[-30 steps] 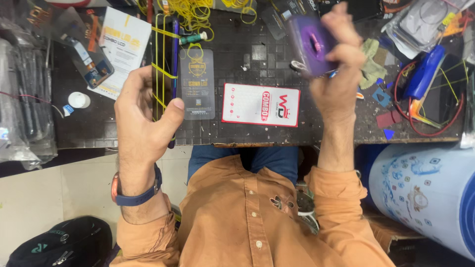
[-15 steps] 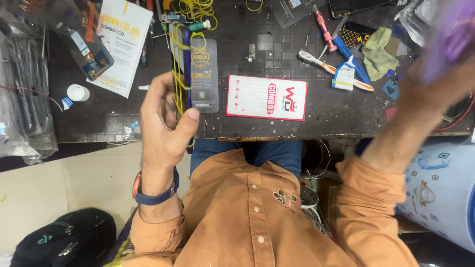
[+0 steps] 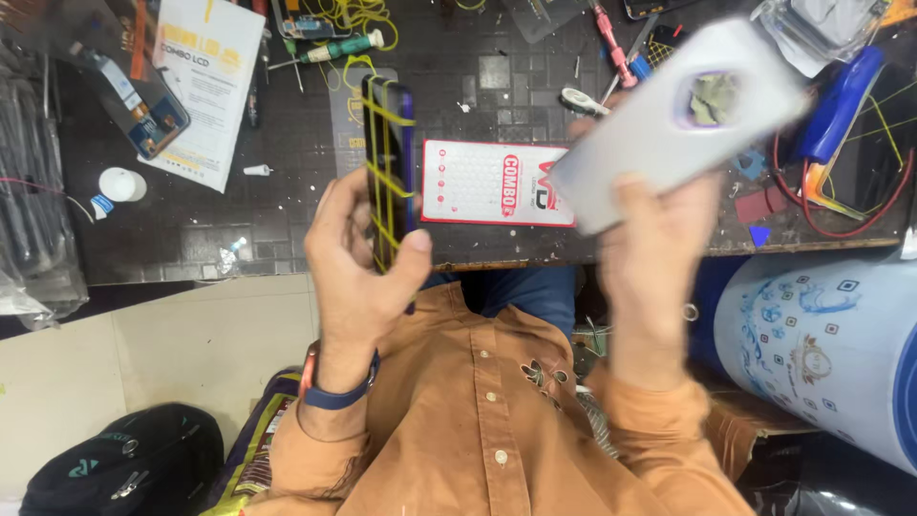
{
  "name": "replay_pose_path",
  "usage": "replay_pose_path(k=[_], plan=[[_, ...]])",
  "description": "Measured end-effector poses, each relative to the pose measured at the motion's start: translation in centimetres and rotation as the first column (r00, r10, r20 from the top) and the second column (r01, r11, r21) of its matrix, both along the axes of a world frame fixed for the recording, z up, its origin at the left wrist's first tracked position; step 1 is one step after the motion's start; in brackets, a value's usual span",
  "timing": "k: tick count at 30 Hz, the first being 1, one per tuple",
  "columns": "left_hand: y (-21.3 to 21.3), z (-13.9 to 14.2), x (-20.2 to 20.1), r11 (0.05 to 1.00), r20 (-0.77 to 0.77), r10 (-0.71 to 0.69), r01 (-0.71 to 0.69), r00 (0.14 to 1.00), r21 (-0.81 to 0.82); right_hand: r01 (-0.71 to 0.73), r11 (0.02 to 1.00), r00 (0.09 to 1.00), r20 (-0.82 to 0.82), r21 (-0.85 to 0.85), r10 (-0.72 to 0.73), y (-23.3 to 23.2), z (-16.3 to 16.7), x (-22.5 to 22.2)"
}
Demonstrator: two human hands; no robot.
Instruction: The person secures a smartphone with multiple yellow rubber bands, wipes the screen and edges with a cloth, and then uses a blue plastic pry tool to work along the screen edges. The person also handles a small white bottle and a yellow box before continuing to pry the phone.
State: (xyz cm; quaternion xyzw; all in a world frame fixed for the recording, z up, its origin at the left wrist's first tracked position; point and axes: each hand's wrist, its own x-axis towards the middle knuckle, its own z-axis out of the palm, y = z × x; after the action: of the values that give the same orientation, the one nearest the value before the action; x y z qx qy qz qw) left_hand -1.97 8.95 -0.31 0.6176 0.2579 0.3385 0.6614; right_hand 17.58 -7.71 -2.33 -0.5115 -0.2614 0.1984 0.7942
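2 hands full: my right hand (image 3: 659, 277) has swung the grey back cover (image 3: 678, 124) back in, near the banded phone (image 3: 390, 172) clamped in my left hand (image 3: 358, 277).

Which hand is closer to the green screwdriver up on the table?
Left. The left hand, holding the phone wrapped in yellow bands, is just below the green screwdriver. The right hand is far off to its side.

The phone (image 3: 389, 172) is standing edge-on in the left hand (image 3: 358, 268), at nine o'clock of the card (image 3: 497, 183) lying on the bench (image 3: 287, 201). The back cover (image 3: 673, 124) is sitting in the right hand (image 3: 654, 277), at three o'clock of that card.
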Motion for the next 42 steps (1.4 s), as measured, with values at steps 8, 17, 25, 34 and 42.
replay_pose_path(k=[8, 17, 25, 34, 42], plan=[[-2.4, 2.4, 2.2, 0.803, -0.363, 0.280, -0.010, 0.889, 0.596, -0.123, 0.992, 0.828, -0.553, -0.010, 0.097, 4.7, -3.3, -7.6], [-2.5, 2.2, 2.5, 0.719, -0.482, 0.333, 0.113, 0.810, 0.686, -0.224, 0.974, 0.672, -0.718, 0.036, 0.181, 4.6, -4.1, -8.8], [-1.7, 2.7, 1.7, 0.830, -0.629, 0.168, 0.235, 0.759, 0.506, -0.191, 0.980, 0.703, -0.688, 0.060, 0.179, 5.2, -3.2, -9.5], [-2.1, 1.6, 1.3, 0.766, -0.641, 0.017, 0.401, 0.767, 0.501, -0.165, 0.984, 0.679, -0.715, 0.067, 0.163, 5.1, -3.7, -9.7], [-2.0, 1.8, 0.9, 0.792, -0.643, -0.073, 0.436, 0.762, 0.427, -0.177, 0.982, 0.688, -0.706, 0.057, 0.165, 4.5, -3.4, -9.3]])
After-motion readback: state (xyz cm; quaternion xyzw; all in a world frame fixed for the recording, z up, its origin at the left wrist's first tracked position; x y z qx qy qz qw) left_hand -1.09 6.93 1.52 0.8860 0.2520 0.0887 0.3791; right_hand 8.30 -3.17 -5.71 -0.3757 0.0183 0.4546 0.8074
